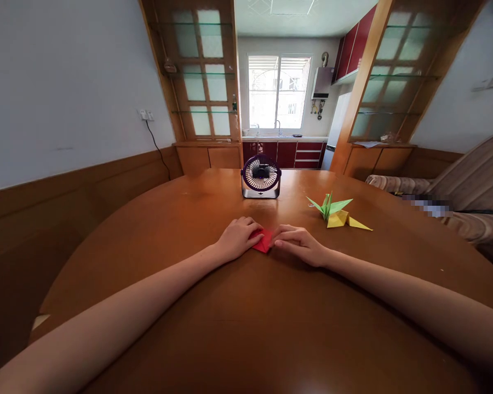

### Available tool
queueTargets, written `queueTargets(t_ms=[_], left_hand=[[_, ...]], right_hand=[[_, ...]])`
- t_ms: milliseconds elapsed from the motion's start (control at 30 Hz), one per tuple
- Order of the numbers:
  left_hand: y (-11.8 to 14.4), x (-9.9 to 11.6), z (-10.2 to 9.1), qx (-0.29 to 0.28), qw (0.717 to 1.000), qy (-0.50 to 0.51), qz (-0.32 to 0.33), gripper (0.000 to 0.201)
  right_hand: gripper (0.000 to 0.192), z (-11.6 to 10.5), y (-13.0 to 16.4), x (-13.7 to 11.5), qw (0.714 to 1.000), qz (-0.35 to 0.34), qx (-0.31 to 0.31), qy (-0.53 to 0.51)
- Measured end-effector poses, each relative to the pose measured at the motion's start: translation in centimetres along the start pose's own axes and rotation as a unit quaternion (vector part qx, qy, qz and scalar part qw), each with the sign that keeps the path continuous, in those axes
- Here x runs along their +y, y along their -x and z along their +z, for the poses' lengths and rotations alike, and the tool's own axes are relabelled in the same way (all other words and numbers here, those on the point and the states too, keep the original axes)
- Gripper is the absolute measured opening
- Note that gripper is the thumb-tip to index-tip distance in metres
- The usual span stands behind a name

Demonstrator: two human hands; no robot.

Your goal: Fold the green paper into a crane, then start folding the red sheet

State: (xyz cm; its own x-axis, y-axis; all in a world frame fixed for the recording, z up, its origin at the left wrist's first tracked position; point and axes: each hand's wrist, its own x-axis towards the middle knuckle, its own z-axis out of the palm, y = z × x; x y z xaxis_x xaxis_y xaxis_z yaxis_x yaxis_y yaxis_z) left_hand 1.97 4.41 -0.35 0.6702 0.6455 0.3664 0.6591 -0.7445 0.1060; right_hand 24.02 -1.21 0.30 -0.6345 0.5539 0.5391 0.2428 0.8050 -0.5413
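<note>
Two hands meet at the middle of the frame over a red folded paper (264, 241) lying flat on the wooden desk (246, 328). The left hand (237, 237) presses its curled fingers on the paper's left edge; the right hand (299, 244) pins the right edge, fingers bent and closed down on it. Right of centre, a green paper crane (328, 206) and a yellow paper crane (345, 220) touch each other. A small purple fan (261, 176) stands upright above the hands.

Fan (261, 176) and paper cranes (337, 212) block the far table (156, 230); near side open.
</note>
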Motion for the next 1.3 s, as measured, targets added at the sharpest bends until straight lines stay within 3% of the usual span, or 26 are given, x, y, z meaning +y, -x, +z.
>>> queueTargets(t_ms=[200, 467, 733, 900, 1300], left_hand=[[0.0, -0.8, -0.1, -0.001, 1.000, 0.002, 0.027, 0.029], [0.1, -1.2, -0.4, -0.009, 0.999, 0.013, 0.043, 0.037], [0.0, -1.6, -1.0, -0.048, 0.997, 0.018, 0.055, 0.053], [-0.1, -2.4, -1.3, -0.070, 0.993, 0.054, 0.073, 0.060], [-0.3, -3.7, -1.6, -0.088, 0.985, 0.130, 0.066, 0.073]], right_hand=[[0.033, 0.2, -0.1, -0.3, 0.989, -0.069, -0.076, 0.108], [0.034, 0.5, -0.1, -0.2, 0.984, -0.057, -0.088, 0.144], [0.028, 0.5, -0.2, -0.1, 0.961, -0.091, -0.115, 0.233], [0.028, 0.4, 0.1, 0.3, 0.954, -0.107, -0.102, 0.260], [0.035, -1.0, -0.1, 2.5, 0.951, -0.039, -0.055, 0.301]])
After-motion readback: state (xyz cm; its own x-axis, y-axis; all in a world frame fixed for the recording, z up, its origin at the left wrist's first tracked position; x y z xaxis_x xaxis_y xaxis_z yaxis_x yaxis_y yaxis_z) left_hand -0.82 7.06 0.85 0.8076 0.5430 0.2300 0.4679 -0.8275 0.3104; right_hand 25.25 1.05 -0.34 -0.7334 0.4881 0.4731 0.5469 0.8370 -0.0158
